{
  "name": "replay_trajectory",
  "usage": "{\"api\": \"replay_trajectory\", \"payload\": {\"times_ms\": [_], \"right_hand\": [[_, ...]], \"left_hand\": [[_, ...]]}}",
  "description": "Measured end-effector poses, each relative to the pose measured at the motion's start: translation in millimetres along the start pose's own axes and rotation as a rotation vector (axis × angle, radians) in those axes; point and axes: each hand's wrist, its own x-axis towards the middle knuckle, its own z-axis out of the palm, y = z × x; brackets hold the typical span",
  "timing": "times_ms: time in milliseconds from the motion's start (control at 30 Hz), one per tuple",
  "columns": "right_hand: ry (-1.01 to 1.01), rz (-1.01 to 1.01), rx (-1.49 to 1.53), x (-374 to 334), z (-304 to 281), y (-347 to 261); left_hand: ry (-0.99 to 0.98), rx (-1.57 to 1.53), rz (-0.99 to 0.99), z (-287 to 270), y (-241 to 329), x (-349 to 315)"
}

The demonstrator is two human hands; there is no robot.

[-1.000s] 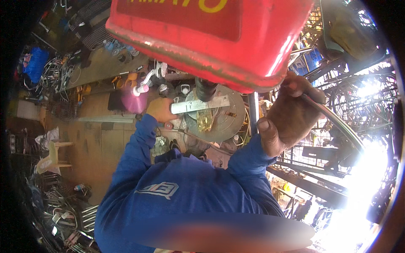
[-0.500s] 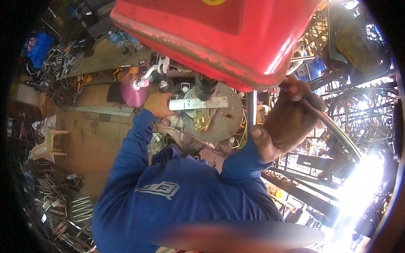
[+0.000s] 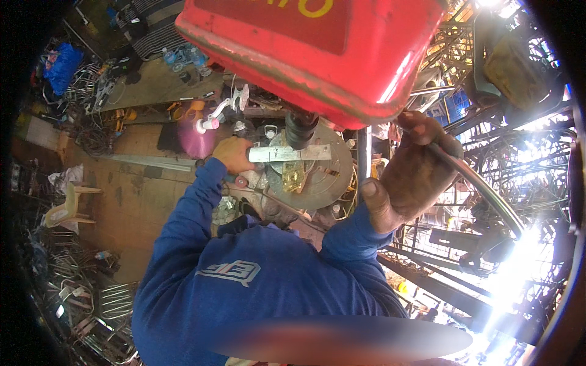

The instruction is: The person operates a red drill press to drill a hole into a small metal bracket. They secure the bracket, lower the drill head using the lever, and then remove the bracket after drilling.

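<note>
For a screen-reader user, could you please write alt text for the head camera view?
A person in blue sleeves works at a drill press: the left hand holds a flat metal strip on the round table while the right hand grips the curved feed lever, under a red housing.

Far left: I see a blue bag (image 3: 61, 61) among tangled wires.
Left floor: I see a pale plastic chair (image 3: 67, 207).
Top left: I see clear bottles (image 3: 183, 58) on the slab.
Right: I see stacked metal frames (image 3: 519, 158).
</note>
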Motion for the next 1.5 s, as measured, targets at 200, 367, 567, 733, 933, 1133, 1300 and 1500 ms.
{"api": "replay_trajectory", "payload": {"times_ms": [200,367,567,733,933,1133,1300,1500], "right_hand": [[-0.011,0.004,0.028,-1.5,0.2,0.1],[0.0,0.027,0.043,-2.8,0.1,-0.7],[-0.008,0.027,0.098,-3.1,-0.2,0.1],[0.024,0.025,0.096,-6.3,3.9,-0.3],[0.006,-0.019,0.072,-6.3,3.2,1.2],[-0.007,-0.013,0.042,-6.6,1.9,0.8],[0.007,-0.003,0.032,-8.4,0.8,1.4],[-0.012,-0.024,0.033,-8.9,-0.5,3.3]], "left_hand": [[0.057,-0.018,0.016,2.9,0.6,-3.2],[0.06,-0.023,0.038,3.2,0.0,-4.0],[0.041,0.015,0.016,5.4,-1.7,-2.0],[0.052,-0.001,0.017,8.8,-5.1,-1.1],[0.052,-0.007,0.022,6.9,-4.1,-1.5],[0.057,0.027,0.029,1.3,1.4,-4.5],[0.06,0.012,0.025,0.6,2.8,-4.5],[0.055,0.018,0.019,1.0,2.6,-4.1]]}}
